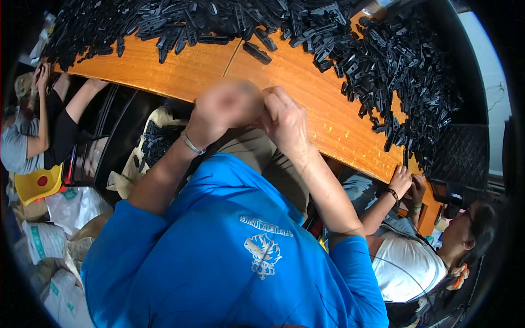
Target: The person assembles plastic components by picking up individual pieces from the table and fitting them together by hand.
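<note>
My left hand (221, 109) is held up at the near edge of the wooden table, with a metal bracelet on its wrist. A blur covers its fingers and anything in them. Close against it on the right is my right hand (285, 117), its fingers bent and pressed together. What they pinch is hidden. Beyond both hands, two loose black plastic parts, a long one (256, 53) and another (266, 40), lie apart from a large heap of similar black parts (229, 19).
More black parts (404, 71) cover the table's right side. Below the table (317, 126), at left, an open sack (156, 123) holds black pieces. A co-worker (410, 257) sits at right, hands at the table edge; another person (33, 131) is at far left near a yellow stool (38, 186).
</note>
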`<control>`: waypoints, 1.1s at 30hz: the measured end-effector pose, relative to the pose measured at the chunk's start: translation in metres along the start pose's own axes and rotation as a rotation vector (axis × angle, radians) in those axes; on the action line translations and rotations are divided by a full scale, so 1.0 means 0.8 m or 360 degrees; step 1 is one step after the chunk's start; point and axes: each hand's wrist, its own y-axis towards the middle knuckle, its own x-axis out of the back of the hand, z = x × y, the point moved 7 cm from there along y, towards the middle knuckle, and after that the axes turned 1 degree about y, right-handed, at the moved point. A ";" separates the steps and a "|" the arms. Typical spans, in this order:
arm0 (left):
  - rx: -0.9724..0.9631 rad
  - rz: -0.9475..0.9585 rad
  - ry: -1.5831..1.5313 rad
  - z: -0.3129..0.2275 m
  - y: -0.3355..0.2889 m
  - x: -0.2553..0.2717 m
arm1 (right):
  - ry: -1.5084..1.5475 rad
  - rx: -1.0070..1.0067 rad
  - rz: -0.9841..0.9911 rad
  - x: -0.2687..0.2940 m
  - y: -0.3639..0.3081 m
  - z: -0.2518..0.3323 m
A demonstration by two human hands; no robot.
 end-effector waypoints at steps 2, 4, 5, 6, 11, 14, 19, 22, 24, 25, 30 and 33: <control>-0.0285 -0.0232 0.0799 -0.041 0.003 0.017 | -0.0022 -0.0068 -0.0036 -0.003 0.008 -0.019; -0.0523 -0.0353 0.1140 -0.049 0.012 0.033 | -0.0048 -0.0153 -0.0057 -0.010 0.018 -0.032; -0.0767 -0.0467 0.1477 -0.057 0.012 0.038 | -0.0045 -0.0154 -0.0053 -0.013 0.022 -0.034; -0.0636 -0.0330 0.1389 -0.044 0.019 0.044 | -0.0080 -0.0150 0.0003 -0.019 0.027 -0.036; -0.0663 -0.0298 0.1402 -0.032 0.023 0.044 | -0.0123 -0.0122 0.0194 -0.033 0.044 -0.055; -0.0729 -0.0287 0.1395 -0.035 0.024 0.031 | -0.0044 -0.0017 0.0195 -0.035 0.048 -0.056; -0.0630 -0.0316 0.1379 -0.023 0.026 0.047 | -0.0053 0.0133 0.0309 -0.070 0.067 -0.046; -0.0270 0.0030 0.1555 -0.030 0.017 0.082 | 0.0024 0.0140 0.0464 -0.085 0.043 -0.034; 0.0019 0.0161 0.1893 -0.061 -0.005 0.125 | 0.0178 0.0128 0.0423 -0.057 0.034 -0.025; 0.0011 0.0172 0.2141 -0.077 -0.017 0.147 | 0.0204 0.0116 0.0329 -0.040 0.026 -0.033; -0.0324 -0.0111 0.2064 -0.112 -0.007 0.147 | -0.0423 -0.0445 -0.0212 0.093 -0.004 -0.163; -0.0535 -0.0116 0.1838 -0.090 0.039 0.078 | -0.0704 -0.0742 -0.0324 0.136 -0.003 -0.202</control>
